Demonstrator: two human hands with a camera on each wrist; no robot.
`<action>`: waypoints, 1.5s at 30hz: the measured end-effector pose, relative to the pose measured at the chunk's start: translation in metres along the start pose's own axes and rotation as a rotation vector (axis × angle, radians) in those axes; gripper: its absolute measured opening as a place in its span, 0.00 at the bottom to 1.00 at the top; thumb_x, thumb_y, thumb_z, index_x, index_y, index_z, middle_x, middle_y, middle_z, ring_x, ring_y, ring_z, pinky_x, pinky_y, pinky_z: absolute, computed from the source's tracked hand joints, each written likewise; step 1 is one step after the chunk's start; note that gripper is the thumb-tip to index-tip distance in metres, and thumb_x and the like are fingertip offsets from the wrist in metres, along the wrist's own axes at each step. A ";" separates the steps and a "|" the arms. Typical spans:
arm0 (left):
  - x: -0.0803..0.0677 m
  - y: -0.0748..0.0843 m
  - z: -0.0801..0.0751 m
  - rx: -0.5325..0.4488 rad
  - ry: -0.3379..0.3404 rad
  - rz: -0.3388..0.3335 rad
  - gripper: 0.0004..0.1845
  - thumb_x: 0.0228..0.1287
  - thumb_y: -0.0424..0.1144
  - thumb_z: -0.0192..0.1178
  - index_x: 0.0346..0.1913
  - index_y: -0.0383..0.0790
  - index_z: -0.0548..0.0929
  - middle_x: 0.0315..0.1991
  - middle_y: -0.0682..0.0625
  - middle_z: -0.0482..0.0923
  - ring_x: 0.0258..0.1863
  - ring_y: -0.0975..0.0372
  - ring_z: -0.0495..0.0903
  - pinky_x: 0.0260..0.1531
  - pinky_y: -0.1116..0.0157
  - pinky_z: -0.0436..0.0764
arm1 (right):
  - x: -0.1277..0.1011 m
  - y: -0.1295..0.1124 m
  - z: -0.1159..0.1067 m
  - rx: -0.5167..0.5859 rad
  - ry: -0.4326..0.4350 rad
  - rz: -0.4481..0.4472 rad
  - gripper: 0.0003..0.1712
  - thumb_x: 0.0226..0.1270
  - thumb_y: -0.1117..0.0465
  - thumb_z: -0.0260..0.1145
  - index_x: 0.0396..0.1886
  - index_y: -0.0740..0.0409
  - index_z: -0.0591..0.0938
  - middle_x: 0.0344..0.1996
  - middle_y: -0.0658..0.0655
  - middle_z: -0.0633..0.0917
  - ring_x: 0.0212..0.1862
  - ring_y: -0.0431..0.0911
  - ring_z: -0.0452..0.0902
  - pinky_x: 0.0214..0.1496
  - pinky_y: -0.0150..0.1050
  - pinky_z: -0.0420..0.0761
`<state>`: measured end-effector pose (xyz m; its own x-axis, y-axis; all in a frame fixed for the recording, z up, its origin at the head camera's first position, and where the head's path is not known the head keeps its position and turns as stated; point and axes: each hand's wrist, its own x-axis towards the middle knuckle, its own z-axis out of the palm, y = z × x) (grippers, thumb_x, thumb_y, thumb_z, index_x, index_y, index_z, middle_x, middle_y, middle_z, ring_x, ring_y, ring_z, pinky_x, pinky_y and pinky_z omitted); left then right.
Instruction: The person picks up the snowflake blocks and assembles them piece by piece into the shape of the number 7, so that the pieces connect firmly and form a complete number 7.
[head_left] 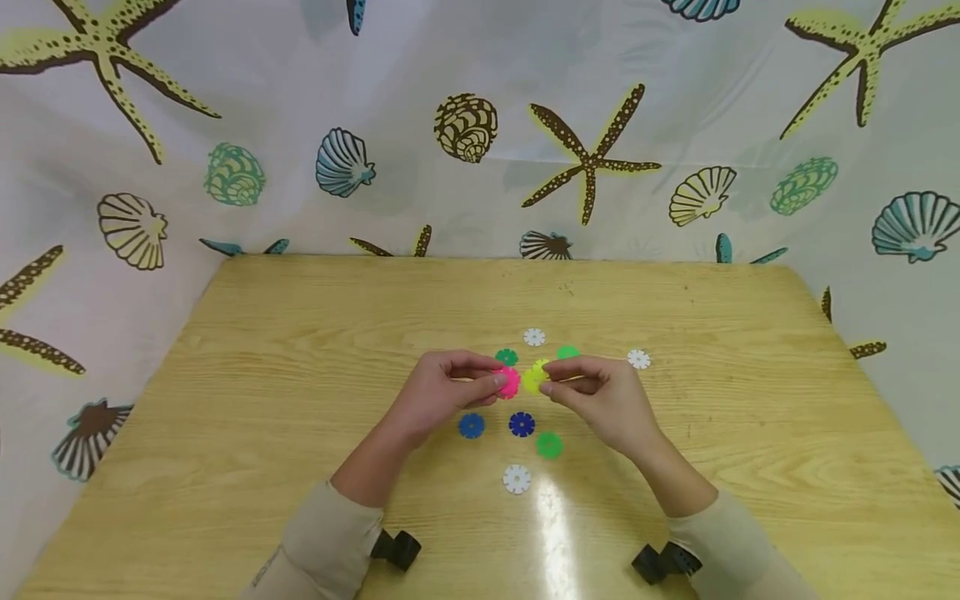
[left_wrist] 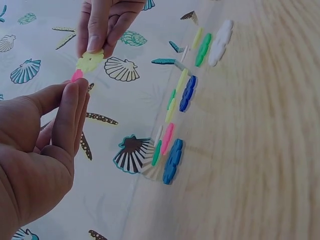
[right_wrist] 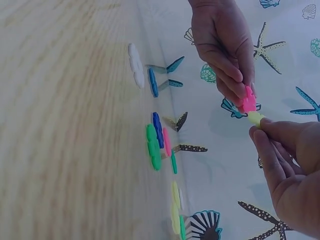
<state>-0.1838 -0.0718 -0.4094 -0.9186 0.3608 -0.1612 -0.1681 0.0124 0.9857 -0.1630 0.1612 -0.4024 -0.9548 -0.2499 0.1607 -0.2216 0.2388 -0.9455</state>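
Between thumb and fingers, my left hand (head_left: 453,387) pinches a pink notched plastic disc (head_left: 510,383). My right hand (head_left: 603,398) pinches a yellow notched disc (head_left: 534,377) the same way. Both discs are held up above the table, edge to edge; in the right wrist view the pink disc (right_wrist: 249,100) meets the yellow disc (right_wrist: 255,118), but whether their notches interlock I cannot tell. Below the hands lie a blue disc (head_left: 472,426), a dark blue disc (head_left: 522,424) and a green disc (head_left: 550,445). Fingers cover parts of both held discs.
More notched discs lie on the wooden table (head_left: 300,333): a white disc (head_left: 517,479) nearest me, a white disc (head_left: 534,337) behind the hands, another white disc (head_left: 639,359) at right, and a dark green disc (head_left: 506,357). A shell-patterned cloth (head_left: 405,75) hangs around the table.
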 end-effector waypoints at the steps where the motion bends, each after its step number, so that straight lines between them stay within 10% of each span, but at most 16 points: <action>1: 0.000 0.000 0.001 -0.001 0.005 0.004 0.16 0.54 0.40 0.67 0.44 0.36 0.82 0.42 0.40 0.79 0.42 0.47 0.81 0.45 0.53 0.79 | 0.000 -0.001 0.001 0.004 0.002 -0.005 0.11 0.56 0.62 0.70 0.39 0.60 0.84 0.36 0.55 0.85 0.37 0.54 0.83 0.37 0.37 0.84; 20: -0.002 0.005 0.007 -0.015 0.022 0.043 0.15 0.54 0.39 0.66 0.43 0.34 0.83 0.41 0.40 0.80 0.38 0.53 0.83 0.42 0.57 0.82 | -0.007 -0.034 0.009 -0.006 0.005 -0.121 0.04 0.55 0.74 0.66 0.32 0.72 0.82 0.31 0.65 0.84 0.33 0.56 0.83 0.35 0.38 0.84; 35: -0.006 0.009 0.009 -0.238 0.030 -0.009 0.15 0.54 0.32 0.66 0.43 0.26 0.80 0.41 0.35 0.79 0.41 0.46 0.81 0.44 0.57 0.80 | -0.003 -0.049 0.012 -0.053 -0.005 -0.156 0.02 0.53 0.76 0.66 0.28 0.73 0.81 0.28 0.66 0.84 0.30 0.56 0.82 0.33 0.37 0.84; 45: -0.007 0.010 0.006 -0.092 -0.067 0.017 0.22 0.54 0.41 0.66 0.52 0.35 0.79 0.42 0.38 0.77 0.43 0.50 0.82 0.48 0.53 0.78 | 0.001 -0.047 0.013 -0.039 0.009 -0.052 0.07 0.55 0.70 0.68 0.33 0.70 0.82 0.31 0.64 0.84 0.33 0.52 0.83 0.36 0.36 0.84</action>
<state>-0.1768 -0.0683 -0.3979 -0.8961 0.4219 -0.1378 -0.1877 -0.0790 0.9790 -0.1505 0.1375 -0.3615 -0.9436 -0.2546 0.2116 -0.2780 0.2621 -0.9241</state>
